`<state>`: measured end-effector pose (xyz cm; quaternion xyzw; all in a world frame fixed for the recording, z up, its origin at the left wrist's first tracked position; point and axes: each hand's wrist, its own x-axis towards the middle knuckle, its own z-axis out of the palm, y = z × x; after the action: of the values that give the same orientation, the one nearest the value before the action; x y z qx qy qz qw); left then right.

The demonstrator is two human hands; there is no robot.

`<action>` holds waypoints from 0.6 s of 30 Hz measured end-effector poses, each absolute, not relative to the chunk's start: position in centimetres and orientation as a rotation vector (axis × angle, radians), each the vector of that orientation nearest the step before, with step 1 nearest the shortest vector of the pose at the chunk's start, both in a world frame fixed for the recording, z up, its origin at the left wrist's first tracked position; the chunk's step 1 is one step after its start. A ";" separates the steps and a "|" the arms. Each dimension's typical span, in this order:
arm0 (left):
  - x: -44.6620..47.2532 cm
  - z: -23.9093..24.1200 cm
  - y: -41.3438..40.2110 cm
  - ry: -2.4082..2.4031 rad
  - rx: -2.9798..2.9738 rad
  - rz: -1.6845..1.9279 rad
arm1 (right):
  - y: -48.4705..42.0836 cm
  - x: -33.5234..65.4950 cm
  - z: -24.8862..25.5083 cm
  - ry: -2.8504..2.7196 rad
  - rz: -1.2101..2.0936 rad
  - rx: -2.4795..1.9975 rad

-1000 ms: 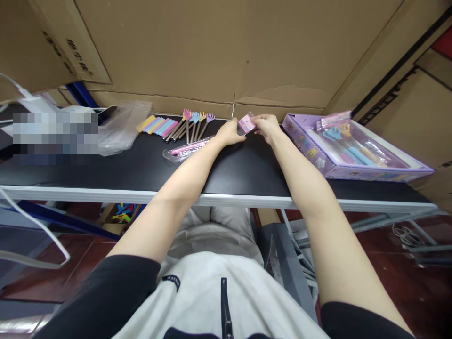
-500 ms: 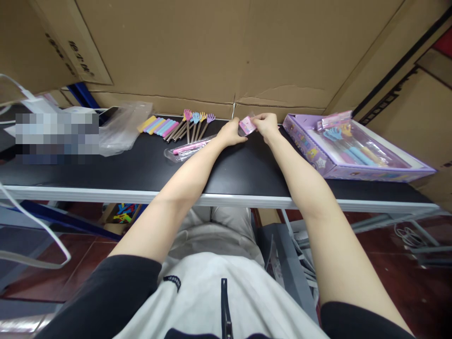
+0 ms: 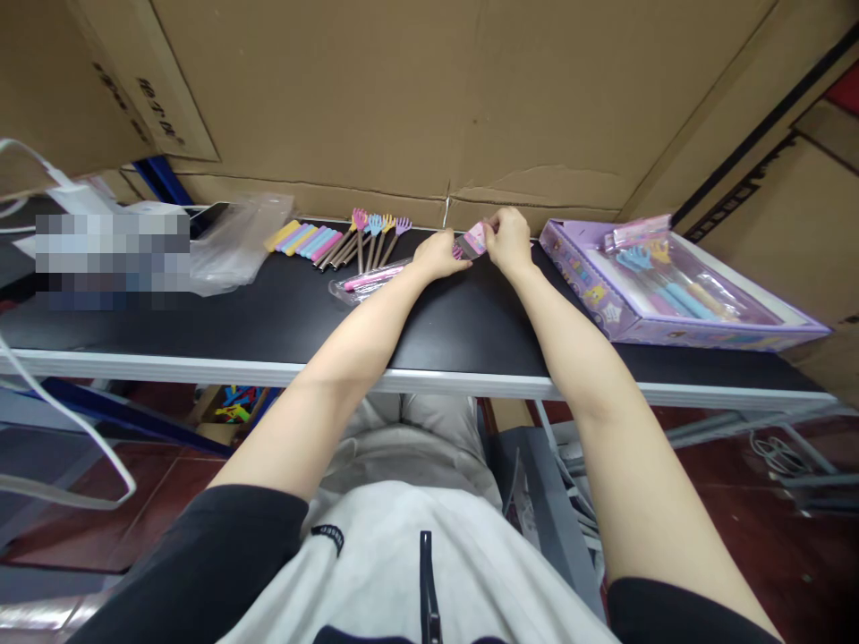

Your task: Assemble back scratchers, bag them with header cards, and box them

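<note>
Both my hands meet at the back of the black table. My left hand and my right hand pinch a small pink packet between them, fingers closed on its two ends. Just left of my left hand lies a pink pen-like item in a clear sleeve. Behind it is a row of pastel hand-shaped sticks with coloured grips.
An open purple box of the same packaged sticks sits at the right. Clear plastic bags lie at the back left beside a white cable. Cardboard cartons wall the back and right side.
The packet has been tilted up a little between my hands, and my right hand has moved slightly up over it. The sleeved pink item has shifted a little to the right.
</note>
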<state>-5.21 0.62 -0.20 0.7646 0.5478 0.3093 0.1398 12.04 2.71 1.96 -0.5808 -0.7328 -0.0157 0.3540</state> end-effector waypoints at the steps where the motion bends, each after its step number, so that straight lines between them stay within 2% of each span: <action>1: -5.2 -0.1 0.5 1.590 2.213 0.885 | 2.6 12.0 1.9 -1.930 -0.063 -1.482; 6: -5.1 0.6 -0.4 1.611 2.231 0.818 | 1.6 11.4 2.4 -2.043 -0.181 -1.493; 12: -5.1 0.7 -0.6 1.572 2.180 0.897 | 0.9 10.9 3.2 -2.177 -0.302 -1.478; 18: -5.1 0.7 -0.6 1.630 2.212 0.873 | 0.8 10.7 3.0 -2.057 -0.235 -1.502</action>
<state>-5.10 -0.60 0.71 0.7608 0.5606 0.3004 0.1291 10.65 0.77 3.01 -0.5624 -0.7702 -0.0880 0.2877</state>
